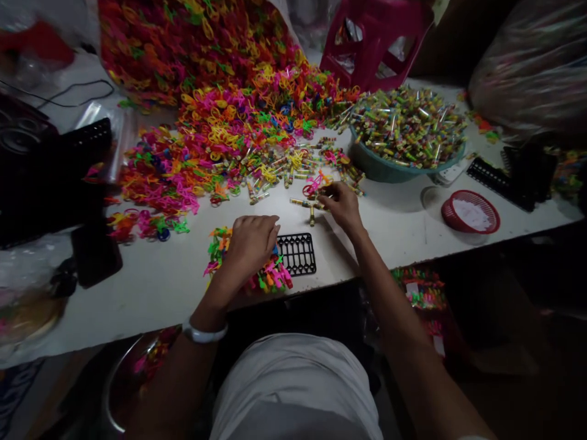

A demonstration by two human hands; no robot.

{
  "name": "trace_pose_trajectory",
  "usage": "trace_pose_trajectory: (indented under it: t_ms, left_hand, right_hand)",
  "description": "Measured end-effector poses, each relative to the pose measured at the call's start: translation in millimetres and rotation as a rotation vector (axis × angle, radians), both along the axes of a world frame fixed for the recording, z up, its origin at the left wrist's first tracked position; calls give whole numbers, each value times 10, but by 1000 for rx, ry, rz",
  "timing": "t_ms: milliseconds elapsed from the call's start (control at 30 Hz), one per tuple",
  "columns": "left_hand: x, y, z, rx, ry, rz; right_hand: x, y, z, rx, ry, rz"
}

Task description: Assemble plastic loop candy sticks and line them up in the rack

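My left hand (pixel 251 243) lies palm down, fingers curled, over the left part of a black plastic grid tray (pixel 299 253) that is partly filled with small colourful plastic pieces (pixel 275 278). My right hand (pixel 340 205) reaches further out, its fingers pinched among a few small tubes (pixel 303 202) and a pink plastic piece (pixel 313 185) on the white table (pixel 394 226). A big heap of neon plastic pieces (pixel 229 122) spreads across the table beyond both hands, with scattered tubes (pixel 275 168) at its near edge.
A teal basin (pixel 389 170) heaped with small tubes stands at the right back. A red basket (pixel 470 212) and black trays (pixel 499 180) lie further right. A magenta stool (pixel 373 40) stands behind. Dark objects (pixel 94 253) sit at the left. A white wristband (pixel 204 333) circles my left wrist.
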State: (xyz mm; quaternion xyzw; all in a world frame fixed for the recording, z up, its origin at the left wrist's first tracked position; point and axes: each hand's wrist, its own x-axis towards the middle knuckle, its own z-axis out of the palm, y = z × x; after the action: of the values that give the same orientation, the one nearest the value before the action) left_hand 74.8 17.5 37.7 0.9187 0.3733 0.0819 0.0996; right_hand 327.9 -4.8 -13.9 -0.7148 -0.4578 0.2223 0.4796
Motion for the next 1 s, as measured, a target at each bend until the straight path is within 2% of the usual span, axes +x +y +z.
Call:
trace_pose_trajectory:
  t_ms: [67,133,267,400,467,633,700,833,1000]
  left_hand:
    - [-1,1,-3,1,5,-4]
    - [-1,1,-4,-1,0,-5]
    - [-2,0,2,0,-4,-4]
    - [3,-4,6,-2,7,-11]
    - [4,-8,4,-6,12,-10]
    - [1,-16,0,-17,-8,-6]
    - [1,-18,6,-17,-6,-8]
    - [3,-29,33,-27,11,-8]
    - [-6,-45,59,-49,-18,-7]
  right_hand:
    - [-204,-184,-69,-15,223,31]
    - [-419,-333,-141,-23,356,67]
    - [-817,-498,-241,-17,320,152]
    - [-1079,-516,-237,-30,301,234]
    - [-1126,-498,-206,-56,240,268]
    - [-1079,-451,-162,-112,-67,325]
    - [-1051,-446,-168,-120,-75,350]
    - [-1044,-462,-195,-102,43,358]
    - [-1175,-504,-229,-185,-187,377]
